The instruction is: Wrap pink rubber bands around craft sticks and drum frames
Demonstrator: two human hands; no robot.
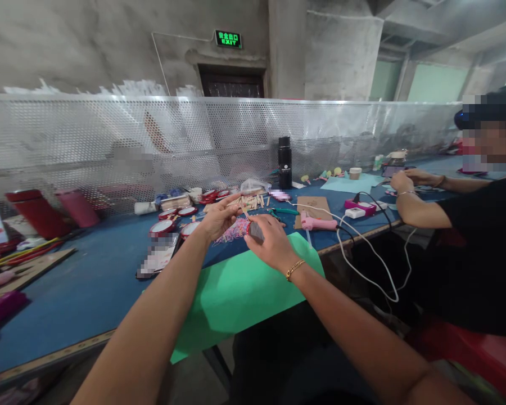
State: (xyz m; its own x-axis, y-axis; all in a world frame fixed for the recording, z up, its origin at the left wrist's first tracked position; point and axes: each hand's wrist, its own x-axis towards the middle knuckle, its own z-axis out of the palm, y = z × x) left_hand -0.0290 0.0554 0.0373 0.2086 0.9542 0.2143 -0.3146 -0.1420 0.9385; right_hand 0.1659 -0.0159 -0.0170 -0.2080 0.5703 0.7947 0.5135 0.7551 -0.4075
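Observation:
My left hand (pixel 221 217) is closed, with the fingers pinching the end of a thin pale strip (pixel 245 212) that looks like a small wooden stick. My right hand (pixel 271 241) curls around a small round piece with a red rim (pixel 254 231), whose face is partly covered by the fingers. The strip's lower end meets this piece near my right fingertips. Beneath both hands is a heap of thin multicoloured bits (pixel 233 232), too small to name. A green sheet (pixel 231 304) lies under my wrists and hangs over the table edge.
Several red-rimmed round pieces (pixel 162 227) and a phone (pixel 158 259) are left of the hands. Wooden sticks (pixel 253 202), pliers (pixel 284 212), a pink glue gun (pixel 318 221) and a black bottle (pixel 284 163) stand beyond. White cables (pixel 362 267) trail right, towards a co-worker (pixel 484 225).

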